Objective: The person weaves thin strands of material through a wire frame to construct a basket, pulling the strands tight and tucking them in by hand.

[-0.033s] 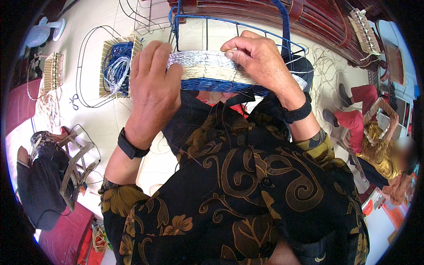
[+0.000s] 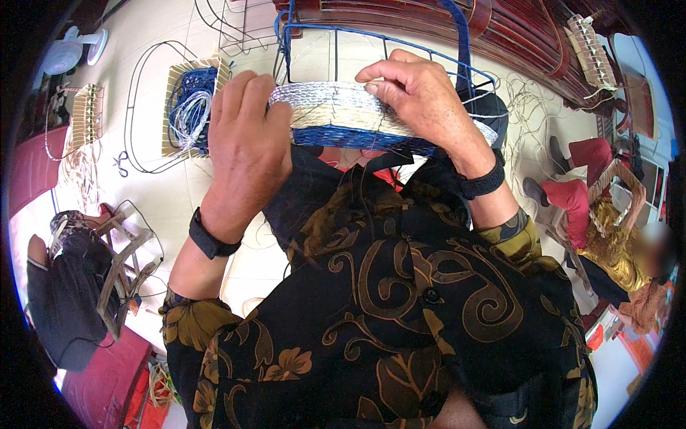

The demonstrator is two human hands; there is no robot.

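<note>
The left hand (image 2: 246,143) is gripping the near left end of a half-woven basket (image 2: 343,114), whose white and blue woven band is sitting on a blue wire frame (image 2: 400,44). The right hand (image 2: 421,100) is pinching the band's top edge, right of the left hand. Left of the basket, a flat woven panel (image 2: 187,107) is lying on the floor (image 2: 164,200).

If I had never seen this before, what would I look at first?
Probably the two hands in the middle: the left hand grips one end of a half-woven basket with a blue wire frame, and the right hand pinches its top edge. Next, the black shirt with gold swirls filling the lower picture. On the pale floor at upper left lies another woven piece with blue strands.
</note>
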